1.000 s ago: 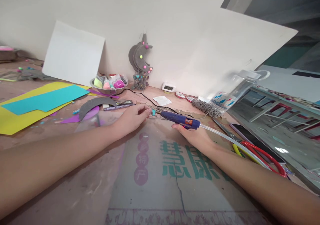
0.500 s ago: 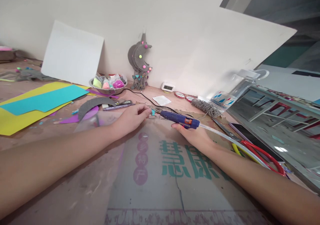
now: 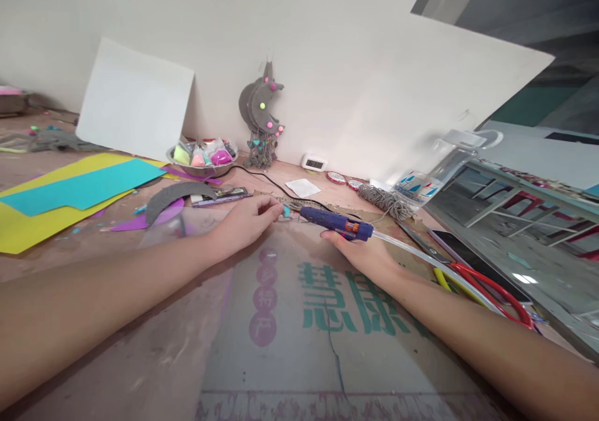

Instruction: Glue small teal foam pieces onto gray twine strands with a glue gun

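My right hand (image 3: 358, 249) is wrapped round a blue hot glue gun (image 3: 334, 221), with a long clear glue stick (image 3: 412, 252) trailing from its back end. The nozzle points left toward my left hand (image 3: 250, 221). There, thumb and fingertips pinch a small turquoise piece (image 3: 286, 210), whose exact shape is too small to make out. Both hands are over a printed plastic sheet (image 3: 281, 371) that covers the table. Just behind the fingers lies a black cord (image 3: 276, 187).
To the left are yellow card (image 3: 23, 237), turquoise card (image 3: 88, 190) and a grey felt crescent (image 3: 173, 198). A bowl (image 3: 201, 170) holds clay packets. At right are grey string (image 3: 388, 201), red-handled scissors (image 3: 503, 290), a phone (image 3: 482, 265) and a plastic jug (image 3: 430, 168). A moon ornament (image 3: 262, 106) hangs behind.
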### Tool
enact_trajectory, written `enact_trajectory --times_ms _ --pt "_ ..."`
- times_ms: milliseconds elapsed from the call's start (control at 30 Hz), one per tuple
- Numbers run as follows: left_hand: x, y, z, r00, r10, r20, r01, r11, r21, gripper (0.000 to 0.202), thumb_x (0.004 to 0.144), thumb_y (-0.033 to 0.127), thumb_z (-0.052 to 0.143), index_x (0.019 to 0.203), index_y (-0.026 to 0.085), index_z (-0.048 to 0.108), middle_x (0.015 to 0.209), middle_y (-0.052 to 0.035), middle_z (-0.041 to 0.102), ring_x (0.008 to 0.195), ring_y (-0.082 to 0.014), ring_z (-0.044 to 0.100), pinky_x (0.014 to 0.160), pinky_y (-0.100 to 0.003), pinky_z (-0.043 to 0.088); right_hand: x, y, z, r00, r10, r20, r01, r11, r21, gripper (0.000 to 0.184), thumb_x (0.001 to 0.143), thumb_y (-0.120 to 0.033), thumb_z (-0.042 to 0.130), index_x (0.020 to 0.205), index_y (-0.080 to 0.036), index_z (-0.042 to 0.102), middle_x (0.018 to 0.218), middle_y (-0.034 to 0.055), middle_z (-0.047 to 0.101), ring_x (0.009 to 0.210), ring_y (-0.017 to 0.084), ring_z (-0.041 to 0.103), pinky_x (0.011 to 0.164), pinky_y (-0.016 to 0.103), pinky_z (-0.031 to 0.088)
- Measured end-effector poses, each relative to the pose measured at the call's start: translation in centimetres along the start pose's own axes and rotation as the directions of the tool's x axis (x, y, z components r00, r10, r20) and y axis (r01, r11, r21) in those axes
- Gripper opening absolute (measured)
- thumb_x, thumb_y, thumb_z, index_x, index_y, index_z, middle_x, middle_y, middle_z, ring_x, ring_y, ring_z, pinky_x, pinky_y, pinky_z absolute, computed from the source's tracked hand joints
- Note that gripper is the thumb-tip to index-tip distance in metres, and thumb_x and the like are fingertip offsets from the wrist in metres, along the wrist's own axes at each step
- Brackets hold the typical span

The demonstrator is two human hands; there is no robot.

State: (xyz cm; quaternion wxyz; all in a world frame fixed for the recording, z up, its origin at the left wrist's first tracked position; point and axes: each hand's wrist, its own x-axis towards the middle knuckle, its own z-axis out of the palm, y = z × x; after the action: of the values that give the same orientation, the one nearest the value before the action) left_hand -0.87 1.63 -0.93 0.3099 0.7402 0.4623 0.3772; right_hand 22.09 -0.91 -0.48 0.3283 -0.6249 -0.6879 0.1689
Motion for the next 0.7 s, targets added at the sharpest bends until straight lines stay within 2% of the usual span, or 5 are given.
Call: enact_trajectory --times_ms 700 --pt "0.14 -0.1 -0.02 1.0 0.006 0.005 -0.006 1.0 0.007 0.026 0.085 0.034 0.041 0.066 0.017 0.048 0.06 0.0049 0.046 0.056 -0.0099 0.043 0.055 -0.022 0.03 0.04 -0.32 -0.01 0.999 -0.039 0.02 0.039 0.999 -0.009 0.028 0.07 -0.05 0.06 0.075 -0.024 0.067 0.066 -0.0009 0.065 0.063 0.019 0.059 0.055 0.028 0.045"
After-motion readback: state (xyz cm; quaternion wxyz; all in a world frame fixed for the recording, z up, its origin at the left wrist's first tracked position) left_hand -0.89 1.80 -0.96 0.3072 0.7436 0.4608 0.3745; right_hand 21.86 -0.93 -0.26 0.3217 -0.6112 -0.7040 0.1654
